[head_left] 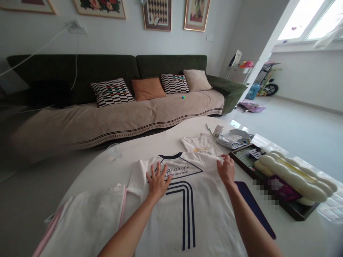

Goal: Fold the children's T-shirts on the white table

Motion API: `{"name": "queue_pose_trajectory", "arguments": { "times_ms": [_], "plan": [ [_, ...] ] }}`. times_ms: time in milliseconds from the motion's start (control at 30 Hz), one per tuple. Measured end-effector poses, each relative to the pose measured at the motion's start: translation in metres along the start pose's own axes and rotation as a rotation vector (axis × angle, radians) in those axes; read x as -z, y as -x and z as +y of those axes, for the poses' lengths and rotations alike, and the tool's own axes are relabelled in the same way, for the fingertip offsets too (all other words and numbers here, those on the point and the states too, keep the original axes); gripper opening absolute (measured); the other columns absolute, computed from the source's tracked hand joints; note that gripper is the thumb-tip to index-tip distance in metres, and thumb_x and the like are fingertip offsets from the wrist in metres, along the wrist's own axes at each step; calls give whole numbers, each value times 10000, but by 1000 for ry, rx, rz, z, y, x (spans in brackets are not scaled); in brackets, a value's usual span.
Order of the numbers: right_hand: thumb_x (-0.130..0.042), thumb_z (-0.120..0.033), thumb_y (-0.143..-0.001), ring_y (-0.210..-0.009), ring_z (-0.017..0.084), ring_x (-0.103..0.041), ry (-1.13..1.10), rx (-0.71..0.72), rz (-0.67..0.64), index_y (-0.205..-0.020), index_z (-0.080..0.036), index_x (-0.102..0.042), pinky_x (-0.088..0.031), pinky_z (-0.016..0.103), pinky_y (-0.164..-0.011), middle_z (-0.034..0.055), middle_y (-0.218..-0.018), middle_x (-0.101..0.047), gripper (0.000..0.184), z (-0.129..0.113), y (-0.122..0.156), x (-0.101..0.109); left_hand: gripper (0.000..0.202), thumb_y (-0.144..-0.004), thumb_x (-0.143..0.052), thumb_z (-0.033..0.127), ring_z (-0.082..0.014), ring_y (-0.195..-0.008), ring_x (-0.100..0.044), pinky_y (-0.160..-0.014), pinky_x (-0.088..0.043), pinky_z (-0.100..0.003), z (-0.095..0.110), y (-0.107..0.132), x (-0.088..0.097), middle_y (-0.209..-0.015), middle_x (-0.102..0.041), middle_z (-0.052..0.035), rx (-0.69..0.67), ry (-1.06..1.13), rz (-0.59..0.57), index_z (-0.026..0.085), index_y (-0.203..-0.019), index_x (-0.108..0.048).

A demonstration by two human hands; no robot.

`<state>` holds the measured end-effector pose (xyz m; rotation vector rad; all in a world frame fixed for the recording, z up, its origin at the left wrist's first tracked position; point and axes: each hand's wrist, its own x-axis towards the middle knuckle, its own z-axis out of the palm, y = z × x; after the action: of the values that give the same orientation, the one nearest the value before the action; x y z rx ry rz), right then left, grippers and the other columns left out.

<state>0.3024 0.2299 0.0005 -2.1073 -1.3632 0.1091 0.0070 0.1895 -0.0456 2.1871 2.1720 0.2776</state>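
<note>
A white T-shirt (211, 210) with a dark collar, lettering and a large striped figure 7 lies spread on the white table (96, 171). My left hand (159, 180) rests flat on its upper part, fingers spread, partly covering the lettering. At the sleeve on the right, my right hand (226, 170) has its fingers curled and pinched at the cloth's edge. Left of the T-shirt lies a white garment with pink trim (93, 210). Beyond the collar is a small folded white shirt (199, 143) with a yellowish print.
On the right stands a dark tray (301, 213) holding a puffy cream-coloured object (289, 175). A dark blue flat item (254, 207) lies beneath my right forearm. A plastic package (234, 138) sits behind the tray, and a clear bowl (114, 151) near the far-left edge. Behind is a sofa (166, 110).
</note>
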Motion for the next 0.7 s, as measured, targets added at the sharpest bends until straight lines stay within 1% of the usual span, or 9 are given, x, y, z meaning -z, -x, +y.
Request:
{"name": "queue_pose_trajectory", "arguments": {
  "times_ms": [33,100,200,267,333,400,467,600,700],
  "plan": [
    [-364,-293,-797,-975,223,-506,-17,37,11,-1146,-132,-443,-388,316,-780,145,-1094,-509,392,-12,13,0,576,-826,-280,569,-353,-1308,-68,-977,-109,-610,-1,0,0,-1456,-153,-9,3,1,-4,367,-1356,-180],
    [-348,-311,-821,-1070,200,-468,-56,149,-27,-1172,-158,-440,-366,302,-868,117,-1166,-491,394,-38,58,-3,581,-825,-276,571,-350,-1310,-65,-979,-102,-608,-2,1,0,-1457,-148,-10,7,-1,0,364,-1359,-176],
    [-306,-331,-860,-1229,208,-333,-89,454,-288,-1271,-177,-387,-296,353,-977,93,-1339,-377,447,-70,159,-17,582,-826,-271,567,-350,-1311,-60,-976,-94,-612,-2,2,-2,-1459,-137,-15,1,-1,5,362,-1362,-171],
    [-371,-400,-843,-1291,244,-220,-23,611,-471,-1350,-255,-273,-229,449,-1013,25,-1414,-263,537,-79,221,-26,587,-824,-271,567,-357,-1309,-61,-970,-90,-619,-1,0,-3,-1460,-132,-23,8,-1,-20,357,-1363,-172],
    [-378,-446,-839,-1306,256,-171,43,618,-547,-1376,-299,-181,-200,498,-1015,-12,-1425,-219,591,-80,260,-30,609,-815,-275,577,-370,-1305,-71,-968,-67,-626,-1,-4,0,-1459,-136,-43,6,-11,-59,333,-1366,-193],
    [-351,-466,-850,-1310,248,-155,91,575,-560,-1377,-325,-139,-198,503,-1014,-32,-1424,-208,585,-76,273,-29,644,-800,-283,598,-376,-1302,-81,-972,-30,-627,-7,-12,5,-1451,-167,-68,-11,-23,-96,293,-1365,-233],
    [-337,-471,-857,-1311,236,-154,114,549,-556,-1373,-339,-133,-201,491,-1016,-36,-1419,-224,570,-72,269,-23,667,-793,-291,602,-368,-1302,-92,-974,-17,-623,-21,-21,13,-1429,-226,-110,23,-23,-106,245,-1356,-275],
    [-373,-449,-850,-1301,259,-183,118,493,-524,-1367,-324,-197,-216,506,-996,6,-1406,-282,561,-73,272,-10,588,-820,-319,486,-358,-1291,-142,-952,-129,-618,-77,-36,33,-1379,-293,-184,249,112,-83,159,-1308,-352],
    [-477,-442,-791,-1225,291,-326,39,537,-532,-1292,-265,-379,-299,468,-947,66,-1331,-407,540,-81,304,-9,491,-791,-394,439,-306,-1215,-319,-959,-268,-466,-119,-40,48,-1307,-399,-151,233,258,-140,151,-1178,-484]
  ]
}}
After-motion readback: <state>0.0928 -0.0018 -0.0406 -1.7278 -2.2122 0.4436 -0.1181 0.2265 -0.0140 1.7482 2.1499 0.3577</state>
